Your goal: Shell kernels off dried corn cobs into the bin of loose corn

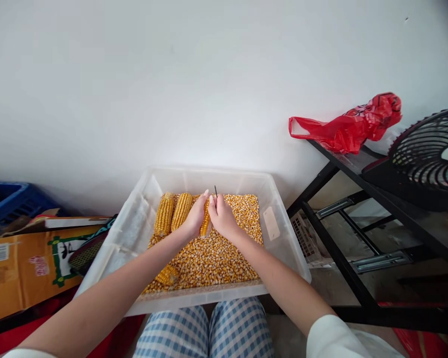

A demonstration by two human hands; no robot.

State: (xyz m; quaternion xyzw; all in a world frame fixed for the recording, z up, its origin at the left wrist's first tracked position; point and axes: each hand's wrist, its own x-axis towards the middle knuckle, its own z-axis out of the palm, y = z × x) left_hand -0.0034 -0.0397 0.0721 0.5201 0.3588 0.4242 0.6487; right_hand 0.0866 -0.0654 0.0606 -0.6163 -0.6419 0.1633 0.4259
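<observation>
My left hand [196, 214] is closed around an ear of corn [205, 222], held above a clear plastic bin [283, 238]. Close beside it, my right hand [222, 215] grips a thin dark rod [215, 190], whose tip sticks up past the fingers. The rest of the rod is hidden in the hand, so its kind does not show. Loose corn kernels [216, 263] cover the bin's floor. Two whole ears, one at the left [164, 214] and a second ear [181, 211], lie left of my hands. Another ear [167, 274] rests near the front, partly behind my left forearm.
A black table [358, 174] on the right carries a red plastic bag [353, 127] and a black fan [429, 154]. On the left are a cardboard box [22, 263] and a blue crate [11, 201]. A white wall [209, 89] rises behind the bin.
</observation>
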